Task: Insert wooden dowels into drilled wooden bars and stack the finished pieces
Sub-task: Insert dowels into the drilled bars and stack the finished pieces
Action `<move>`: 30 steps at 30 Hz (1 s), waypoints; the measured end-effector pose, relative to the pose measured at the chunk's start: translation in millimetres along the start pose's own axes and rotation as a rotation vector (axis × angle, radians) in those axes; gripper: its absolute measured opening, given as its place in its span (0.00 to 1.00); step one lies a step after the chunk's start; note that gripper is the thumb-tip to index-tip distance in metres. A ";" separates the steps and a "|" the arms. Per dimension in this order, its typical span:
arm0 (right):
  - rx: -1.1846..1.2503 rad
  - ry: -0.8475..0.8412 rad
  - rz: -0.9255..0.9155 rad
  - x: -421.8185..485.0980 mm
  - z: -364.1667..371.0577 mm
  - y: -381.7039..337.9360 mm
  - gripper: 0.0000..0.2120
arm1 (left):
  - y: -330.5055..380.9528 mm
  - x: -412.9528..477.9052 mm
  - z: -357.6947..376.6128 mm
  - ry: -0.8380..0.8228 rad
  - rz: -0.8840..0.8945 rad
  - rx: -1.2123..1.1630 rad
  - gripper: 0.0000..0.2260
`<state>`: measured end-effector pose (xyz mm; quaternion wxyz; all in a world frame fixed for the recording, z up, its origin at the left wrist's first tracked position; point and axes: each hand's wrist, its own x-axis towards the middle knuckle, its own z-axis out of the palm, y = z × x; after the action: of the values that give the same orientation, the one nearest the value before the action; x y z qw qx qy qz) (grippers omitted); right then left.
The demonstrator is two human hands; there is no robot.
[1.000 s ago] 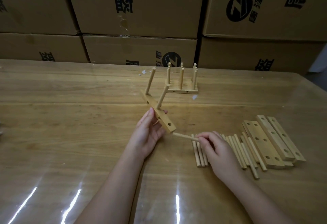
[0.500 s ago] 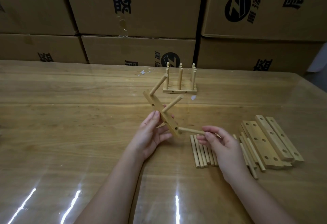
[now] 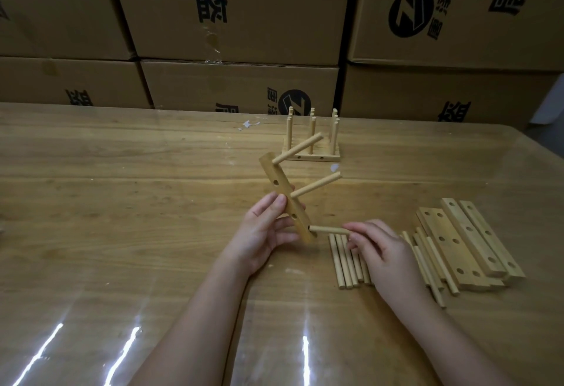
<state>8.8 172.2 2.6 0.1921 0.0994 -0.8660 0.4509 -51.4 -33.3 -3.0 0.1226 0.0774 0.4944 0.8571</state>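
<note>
Wooden dowel [image 3: 328, 229] in right fingers [image 3: 357, 228], tip at bar [image 3: 272, 172], left fingers [image 3: 271, 207] gripping

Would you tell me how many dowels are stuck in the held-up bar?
3 in the bar: the top dowel near its upper end, the middle dowel halfway down, and the bottom dowel at the lowest hole, pinched by the right hand. None seems hidden.
</note>
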 end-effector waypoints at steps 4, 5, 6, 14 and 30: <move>-0.160 0.034 -0.140 0.2 -3.6 -2.7 0.10 | -1.3 0.0 3.2 0.001 -0.008 0.046 0.11; -0.209 0.050 -0.192 -0.3 -3.7 -4.3 0.10 | -1.3 -0.2 3.4 0.003 -0.009 0.047 0.12; -0.250 0.062 -0.232 -0.9 -3.7 -6.0 0.10 | -1.2 -0.2 3.6 0.004 -0.009 0.046 0.12; -0.391 0.075 -0.363 -3.2 -6.4 -13.8 0.13 | -2.4 -0.1 2.4 -0.008 -0.004 0.083 0.11; -0.469 0.036 -0.374 -7.8 -4.2 -20.7 0.15 | -6.9 2.2 -0.8 -0.028 -0.014 0.132 0.13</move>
<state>24.1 163.8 16.8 0.3047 0.2022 -0.9096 0.1972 -52.8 -30.0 -9.3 0.1301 0.0936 0.5485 0.8207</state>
